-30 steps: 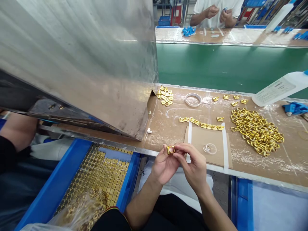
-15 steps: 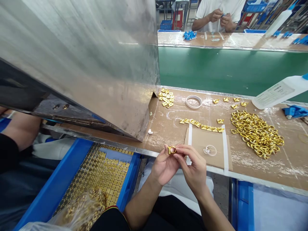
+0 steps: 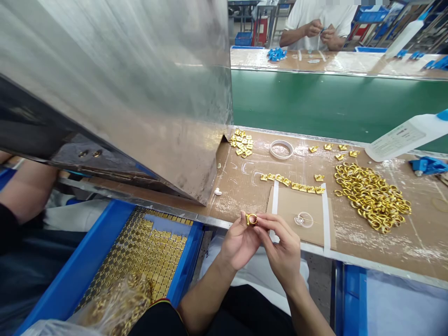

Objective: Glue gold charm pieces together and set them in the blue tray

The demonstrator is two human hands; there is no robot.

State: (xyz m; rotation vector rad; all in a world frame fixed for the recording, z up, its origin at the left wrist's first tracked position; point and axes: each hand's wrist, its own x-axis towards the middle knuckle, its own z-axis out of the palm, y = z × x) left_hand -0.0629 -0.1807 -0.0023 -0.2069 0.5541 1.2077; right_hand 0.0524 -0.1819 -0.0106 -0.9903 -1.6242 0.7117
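A gold ring (image 3: 251, 219) with a flat, squarish top is pinched between my two hands, just off the front edge of the bench. My left hand (image 3: 238, 242) is closed on its left side with thumb and fingers, palm turned up. From the right, the fingertips of my right hand (image 3: 281, 242) grip the band. Beyond my hands, small gold square pieces (image 3: 294, 185) form a row along the top of a taped cardboard sheet (image 3: 297, 205). On that sheet lies a small clear round dish (image 3: 303, 219). A heap of gold rings (image 3: 373, 196) sits to the right.
A large metal housing (image 3: 157, 93) stands at the left. More gold pieces (image 3: 241, 142), a white tape roll (image 3: 281, 149) and a tilted white bottle (image 3: 402, 137) are on the bench. A blue tray (image 3: 100, 242) holds rows of gold parts. Across the green belt (image 3: 315, 98), a person works.
The ring and both hands stay almost in place, with only a very slight shift. The view has moved a little.
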